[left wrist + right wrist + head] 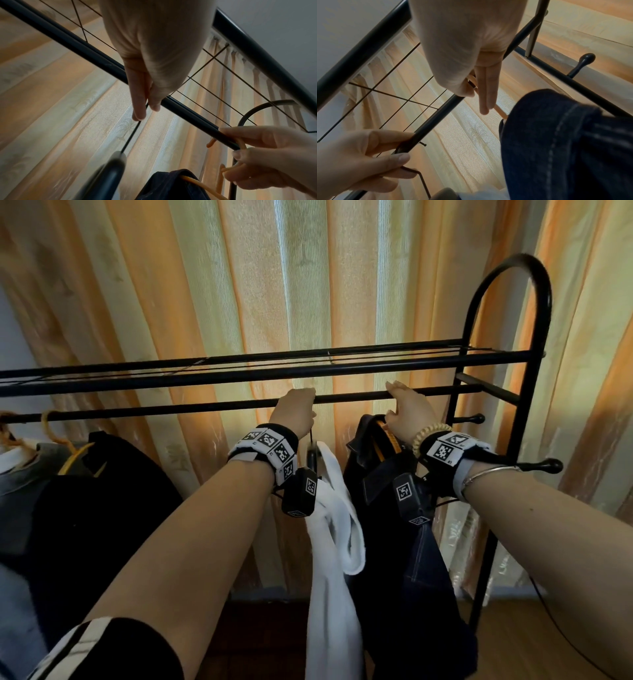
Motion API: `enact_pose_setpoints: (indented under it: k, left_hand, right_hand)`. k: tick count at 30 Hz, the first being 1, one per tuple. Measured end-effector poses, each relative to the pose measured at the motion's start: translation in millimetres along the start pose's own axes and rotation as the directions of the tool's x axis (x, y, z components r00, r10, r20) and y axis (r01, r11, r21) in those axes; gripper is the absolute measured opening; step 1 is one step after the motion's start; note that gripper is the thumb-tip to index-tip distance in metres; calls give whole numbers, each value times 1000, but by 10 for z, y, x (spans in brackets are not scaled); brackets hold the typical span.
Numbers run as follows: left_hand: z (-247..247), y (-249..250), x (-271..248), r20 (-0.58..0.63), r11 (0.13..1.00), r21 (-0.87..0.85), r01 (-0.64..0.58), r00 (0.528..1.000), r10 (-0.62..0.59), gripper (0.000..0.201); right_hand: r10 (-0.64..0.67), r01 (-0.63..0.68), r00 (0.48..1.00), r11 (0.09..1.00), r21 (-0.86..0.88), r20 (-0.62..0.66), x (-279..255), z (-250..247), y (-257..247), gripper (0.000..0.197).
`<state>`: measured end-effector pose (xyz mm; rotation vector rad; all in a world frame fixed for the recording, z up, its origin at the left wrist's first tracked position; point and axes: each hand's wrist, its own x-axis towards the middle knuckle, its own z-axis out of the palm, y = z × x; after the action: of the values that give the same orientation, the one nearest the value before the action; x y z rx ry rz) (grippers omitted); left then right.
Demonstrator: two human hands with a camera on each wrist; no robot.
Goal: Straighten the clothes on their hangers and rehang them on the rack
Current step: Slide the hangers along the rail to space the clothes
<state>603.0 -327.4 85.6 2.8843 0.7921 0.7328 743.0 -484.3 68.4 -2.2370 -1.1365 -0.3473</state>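
Observation:
Both hands are up at the black rack's hanging rail (205,406). My left hand (301,405) pinches the wire hook of a black hanger (130,135), which is looped over the rail. A white garment (332,525) hangs below it. My right hand (400,402) grips the hook of an orange hanger (241,143), also over the rail. That hanger carries a dark denim garment (394,508), whose folds fill the lower right of the right wrist view (565,142). The two hangers hang a short way apart, with the white garment to the left of the denim.
Further left on the rail hang a black garment (102,491) and lighter clothes on orange hangers (54,426). A wire shelf (274,364) runs above the rail. Knobbed pegs (544,465) stick out from the rack's right frame. A striped curtain (308,285) hangs close behind.

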Motion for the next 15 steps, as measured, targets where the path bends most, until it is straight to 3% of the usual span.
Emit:
enact_pose_setpoints:
  k: [12,15]
  left_hand:
    - [47,167,-67,-19,994,-108,3,1000,-5,29]
    - [29,131,-113,19,987,-160,30,999,-27,57]
  right_hand:
    - [4,-9,996,998,55,92,-73,-82,-70,78]
    - [-10,7,998,999,42,64,-151,-102,-99,81]
